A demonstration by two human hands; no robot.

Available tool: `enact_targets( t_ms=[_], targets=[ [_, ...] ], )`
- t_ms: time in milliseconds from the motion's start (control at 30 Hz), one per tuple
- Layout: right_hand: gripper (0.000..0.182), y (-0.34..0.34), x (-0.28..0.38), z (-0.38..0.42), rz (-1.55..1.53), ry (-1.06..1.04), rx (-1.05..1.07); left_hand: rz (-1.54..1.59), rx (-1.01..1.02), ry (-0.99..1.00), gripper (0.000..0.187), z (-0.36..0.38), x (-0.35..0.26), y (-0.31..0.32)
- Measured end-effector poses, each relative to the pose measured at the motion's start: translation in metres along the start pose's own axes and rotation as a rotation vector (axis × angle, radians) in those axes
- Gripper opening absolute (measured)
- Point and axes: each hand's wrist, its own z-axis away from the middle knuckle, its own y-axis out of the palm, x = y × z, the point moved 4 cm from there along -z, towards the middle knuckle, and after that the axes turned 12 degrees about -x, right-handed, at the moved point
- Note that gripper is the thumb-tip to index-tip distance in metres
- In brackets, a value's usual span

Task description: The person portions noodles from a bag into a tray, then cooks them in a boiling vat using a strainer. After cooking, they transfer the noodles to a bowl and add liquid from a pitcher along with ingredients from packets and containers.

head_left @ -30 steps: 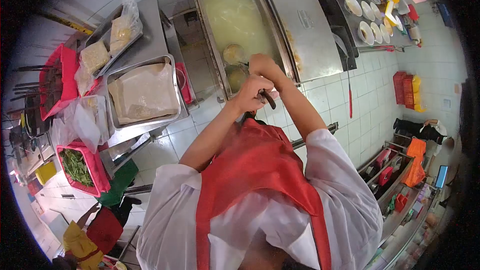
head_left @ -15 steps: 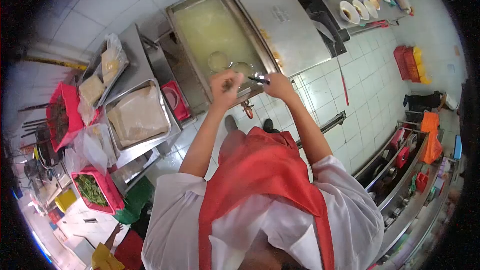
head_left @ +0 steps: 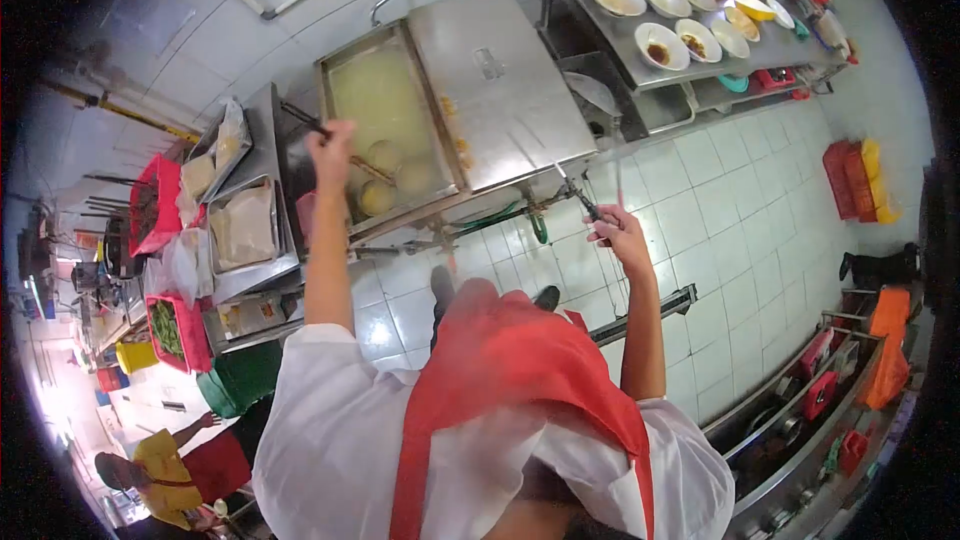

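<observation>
My left hand [head_left: 333, 147] is closed around long dark chopsticks [head_left: 370, 168], over the near end of a steel vat [head_left: 452, 172] of cloudy yellowish liquid. Their lower ends reach into the liquid, close to several round pale shapes [head_left: 376, 198] whose kind I cannot make out. Off to the right, away from the vat, my right hand [head_left: 622, 232] grips a slim tool [head_left: 578, 192] by its dark handle. A thin metal end points up and left toward the vat's steel cover; blur hides its exact kind.
White bowls [head_left: 662, 46], some with dark sauce, stand on a steel table at upper right. A tray [head_left: 246, 230] with a pale sheet and a red basket of greens [head_left: 180, 332] are at left. A metal rail [head_left: 650, 315] crosses the tiled floor. A co-worker [head_left: 165, 475] is at lower left.
My hands, close together over the vat's near edge before, have moved apart. The left went left with the chopsticks, the right went right and down with the tool. The view has shifted.
</observation>
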Motion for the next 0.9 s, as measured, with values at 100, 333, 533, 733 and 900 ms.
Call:
enact_targets(
  t_ms=[100, 333, 533, 733, 900],
  targets=[
    [0.032, -0.067, -0.003, -0.033, 0.025, -0.128, -0.202, -0.226, -0.074, 0.324, 0.021, -0.009, -0.089, 0.021],
    [0.056, -0.107, 0.025, -0.169, 0.124, -0.253, -0.037, 0.088, 0.049, 0.46, 0.027, 0.081, -0.218, 0.115],
    [0.088, -0.116, 0.016, -0.229, -0.176, -0.083, -0.079, -0.283, 0.398, 0.316, 0.03, 0.138, -0.159, 0.213],
    [0.088, -0.186, -0.027, -0.227, -0.153, -0.086, 0.06, -0.265, 0.529, -0.069, 0.023, 0.19, -0.088, 0.316],
    [0.081, -0.296, -0.025, -0.241, 0.145, -0.017, 0.023, -0.14, 0.702, -0.139, 0.013, 0.219, -0.03, 0.457]
  ],
)
